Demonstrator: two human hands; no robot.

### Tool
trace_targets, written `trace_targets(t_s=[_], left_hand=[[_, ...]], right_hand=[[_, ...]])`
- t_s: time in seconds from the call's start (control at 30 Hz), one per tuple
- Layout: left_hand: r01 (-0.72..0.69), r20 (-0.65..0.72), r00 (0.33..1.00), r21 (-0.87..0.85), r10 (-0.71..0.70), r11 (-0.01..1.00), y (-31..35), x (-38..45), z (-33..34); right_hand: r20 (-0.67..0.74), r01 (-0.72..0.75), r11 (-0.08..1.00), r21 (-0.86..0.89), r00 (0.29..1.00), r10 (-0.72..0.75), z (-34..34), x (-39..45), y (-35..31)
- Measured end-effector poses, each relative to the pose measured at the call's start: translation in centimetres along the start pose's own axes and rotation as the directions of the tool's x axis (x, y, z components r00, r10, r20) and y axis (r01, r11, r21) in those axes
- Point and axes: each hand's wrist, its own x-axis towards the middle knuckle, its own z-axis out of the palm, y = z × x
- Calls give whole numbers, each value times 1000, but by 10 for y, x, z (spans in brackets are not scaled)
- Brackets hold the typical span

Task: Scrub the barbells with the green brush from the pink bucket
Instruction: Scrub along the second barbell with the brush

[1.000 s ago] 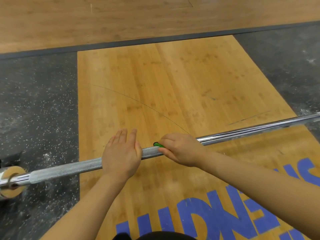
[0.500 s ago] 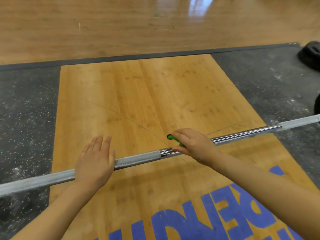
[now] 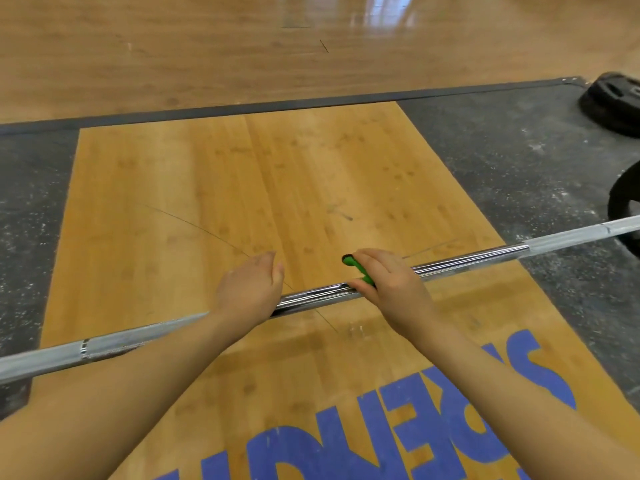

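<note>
A long steel barbell bar [image 3: 467,261] lies across the tan wooden lifting platform [image 3: 214,188], crossing both its side edges onto speckled black rubber flooring [image 3: 512,161]. The right hand [image 3: 388,289] pinches a small green brush [image 3: 360,270] against the bar's shiny middle; the left hand [image 3: 249,289] rests on the bar just beside, fingers relaxed. Bare wood stretches ahead to the platform's dark border strip [image 3: 311,105]. Black weight plates [image 3: 613,102] sit at far right.

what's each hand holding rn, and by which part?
Right hand grips the green brush around its handle. Left hand rests on the barbell; a grip can't be told.
</note>
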Motion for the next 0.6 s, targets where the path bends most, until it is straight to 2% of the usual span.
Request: trace_targets(t_s=[0.13, 0.47, 0.6], left_hand=[[6, -64, 998, -8, -6, 1000, 1, -2, -1], [-18, -139, 990, -9, 17, 1000, 1, -1, 2], [-16, -148, 989, -9, 15, 1000, 0, -2, 1]], right_hand=[[14, 111, 993, 29, 994, -111, 26, 4, -22], [-10, 260, 965, 36, 965, -260, 52, 6, -51], [8, 215, 977, 0, 977, -215, 46, 2, -32]])
